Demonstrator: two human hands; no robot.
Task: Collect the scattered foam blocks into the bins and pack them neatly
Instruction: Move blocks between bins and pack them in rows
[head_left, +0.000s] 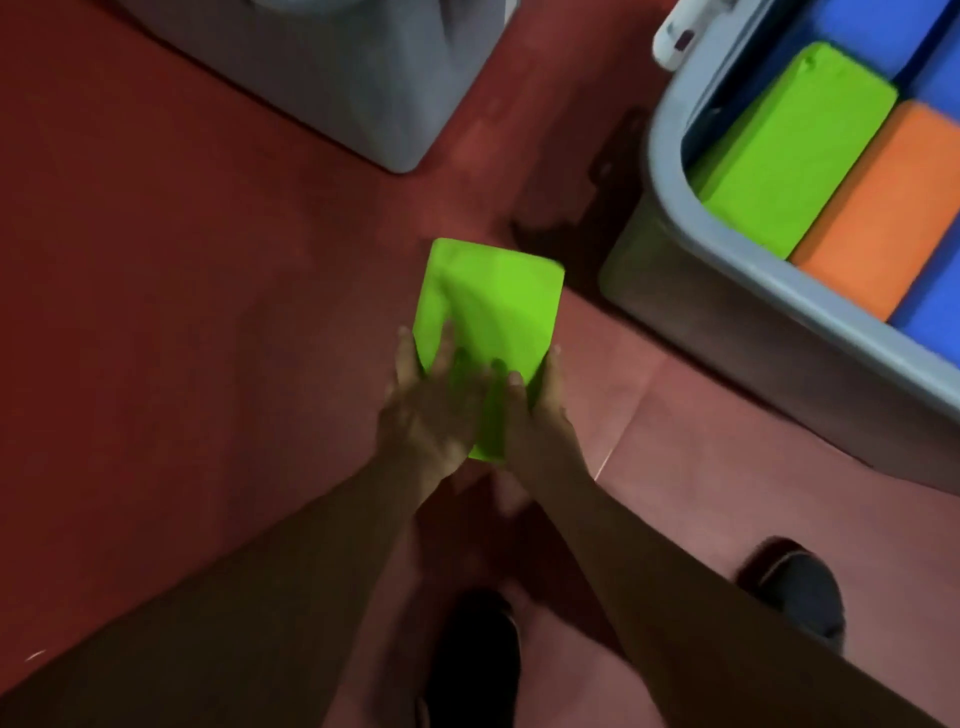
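Both hands had hold of one green foam block (488, 312), up off the red floor (156, 260) afaict, though blur made the gap hard to judge. Left hand (431, 410) was spread over the near end, fingers on the top face and wrapped at the 9 o'clock edge. Right hand (540, 415) pinched the 3 o'clock edge, fingers curled round it. So neither was free.

What mattered imo: the block's long axis ran away from the person toward 12. The open bin (670, 156) sat at about 2 o'clock from the hands, well apart. Right hand was the nearer one to it.

Inside, a packed green block (789, 150) and an orange block (883, 208) lay side by side, touching, long axes tipped toward 1 o'clock, w/ blue blocks (857, 26) at 12 and at 5 of them. So prob a swing to 2 plus a slight clockwise twist to match the row.

There seemed to be a dark gap between the packed green one and the bin wall, but couldn't tell if it'd fit. Second grey bin (363, 78) was up at 11.
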